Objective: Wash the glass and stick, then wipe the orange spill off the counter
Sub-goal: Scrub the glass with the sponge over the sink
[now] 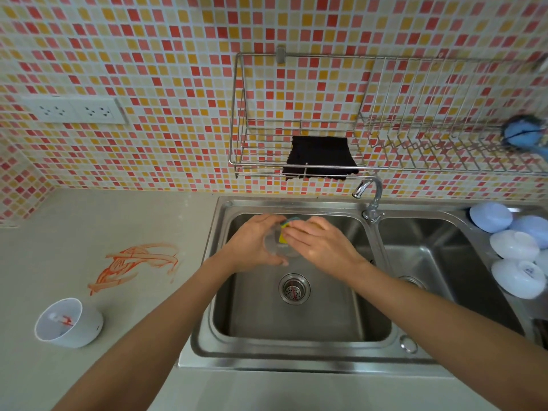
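Found no readable text, brand or number anywhere. Noticed only a small dark mark on a pale upturned bowl (518, 279) well to the right of the right hand (321, 243), too blurred to make out.

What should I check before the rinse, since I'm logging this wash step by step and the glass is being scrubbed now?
1. Glass held firmly: ok, the left hand has its grip round it over the left sink basin.
2. Sponge at the glass: ok, the right hand presses it to the rim.
3. Water running from the faucet: not ok, no stream is visible.
4. Drain strainer clear: cannot tell, something reddish lies in it.
5. Stick washed: cannot tell; the white bowl on the counter holds something red-stained.
6. Orange spill wiped: not ok, it is on the counter; the black cloth hangs on the wire rack.
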